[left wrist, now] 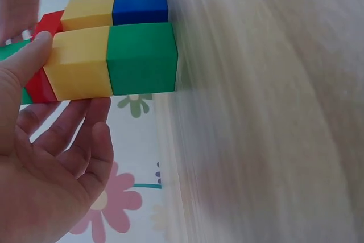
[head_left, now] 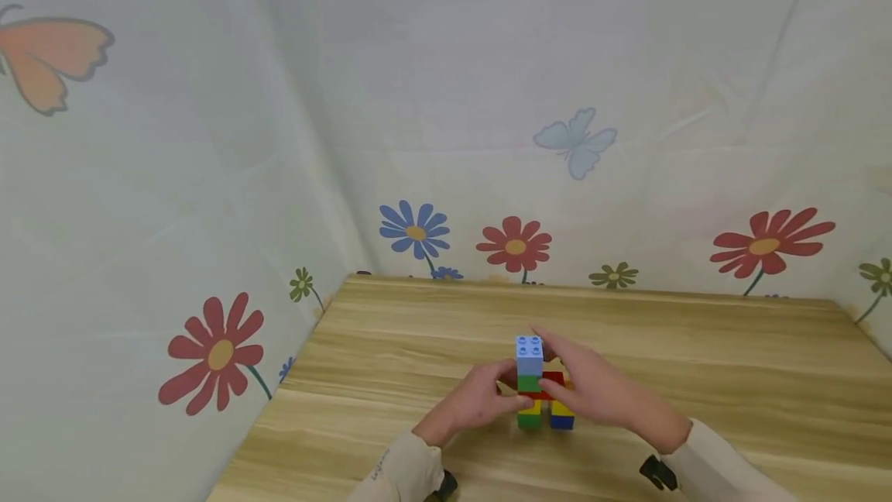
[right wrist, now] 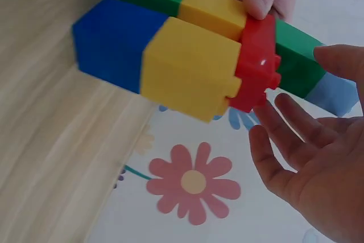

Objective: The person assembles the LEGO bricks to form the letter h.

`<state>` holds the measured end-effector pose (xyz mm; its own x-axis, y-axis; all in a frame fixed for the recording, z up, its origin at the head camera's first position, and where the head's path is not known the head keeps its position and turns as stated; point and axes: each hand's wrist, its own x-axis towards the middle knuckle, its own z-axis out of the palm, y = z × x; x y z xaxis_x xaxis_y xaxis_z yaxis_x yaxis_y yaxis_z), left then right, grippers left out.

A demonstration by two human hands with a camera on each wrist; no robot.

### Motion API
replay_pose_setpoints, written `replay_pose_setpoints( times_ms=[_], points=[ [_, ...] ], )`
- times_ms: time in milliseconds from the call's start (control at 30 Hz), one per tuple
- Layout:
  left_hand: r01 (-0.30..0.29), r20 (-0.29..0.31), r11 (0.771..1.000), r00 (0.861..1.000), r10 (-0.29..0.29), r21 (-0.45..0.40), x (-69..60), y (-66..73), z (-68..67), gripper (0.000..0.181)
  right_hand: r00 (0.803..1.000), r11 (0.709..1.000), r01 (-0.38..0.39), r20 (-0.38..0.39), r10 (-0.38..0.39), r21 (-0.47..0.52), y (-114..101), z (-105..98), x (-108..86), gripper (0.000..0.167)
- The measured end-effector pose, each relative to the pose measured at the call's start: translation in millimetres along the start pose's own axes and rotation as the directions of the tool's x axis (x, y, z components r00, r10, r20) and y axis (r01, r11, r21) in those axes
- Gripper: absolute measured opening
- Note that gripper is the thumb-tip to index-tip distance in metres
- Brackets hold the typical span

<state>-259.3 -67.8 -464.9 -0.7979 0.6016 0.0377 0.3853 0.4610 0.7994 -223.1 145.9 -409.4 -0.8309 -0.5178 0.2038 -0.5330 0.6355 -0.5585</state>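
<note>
A small toy-brick structure stands on the wooden table. One leg is a green brick (left wrist: pixel 142 58) under a yellow brick (left wrist: pixel 79 64); the other is a dark blue brick (right wrist: pixel 119 41) under a yellow brick (right wrist: pixel 190 66). A red brick (right wrist: pixel 259 61) bridges both legs. Above its left end sit an upper green brick (head_left: pixel 527 383) and a light blue brick (head_left: pixel 530 362) with studs on top. My left hand (head_left: pixel 481 396) holds the structure around the red brick, thumb in front. My right hand (head_left: pixel 592 382) pinches the upper green and light blue bricks, its other fingers loosely bent.
The wood-grain table (head_left: pixel 390 331) extends around the bricks. Behind and to the left hangs a pale curtain (head_left: pixel 446 84) printed with flowers and butterflies. Dark wrist straps (head_left: pixel 658 472) show beside the light sleeves (head_left: pixel 725 463).
</note>
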Motion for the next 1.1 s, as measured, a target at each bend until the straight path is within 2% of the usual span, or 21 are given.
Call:
replay_pose_setpoints(
  times_ms=[167, 300, 433, 800, 1100],
  points=[
    [0.025, -0.004, 1.0, 1.0, -0.025, -0.014, 0.9, -0.4, 1.4, 0.033, 0.999, 1.0, -0.013, 0.03, 0.013, 0.003, 16, 3, -13.3, 0.06],
    [0.016, 0.002, 1.0, 1.0, -0.016, -0.02, 0.7, -0.1, 1.9, 0.031, 0.998, 1.0, -0.007, 0.062, 0.008, -0.009, 28, 6, -21.3, 0.043],
    [0.007, 0.01, 1.0, 1.0, -0.007, -0.027, 1.1, -0.9, 2.9, 0.031, 0.997, 1.0, 0.023, 0.07, -0.022, -0.008, 32, 8, -25.3, 0.033],
    [0.025, 0.008, 0.999, 1.0, -0.025, -0.03, 5.0, -4.4, 6.3, 0.029, 0.998, 0.999, 0.049, 0.05, -0.049, 0.001, 31, 6, -28.2, 0.032],
    [0.052, 0.0, 0.998, 0.999, -0.052, -0.031, 9.1, -0.6, 7.1, 0.032, 0.997, 0.997, 0.077, 0.02, -0.077, -0.006, 36, 6, -25.5, 0.03]
  ],
)
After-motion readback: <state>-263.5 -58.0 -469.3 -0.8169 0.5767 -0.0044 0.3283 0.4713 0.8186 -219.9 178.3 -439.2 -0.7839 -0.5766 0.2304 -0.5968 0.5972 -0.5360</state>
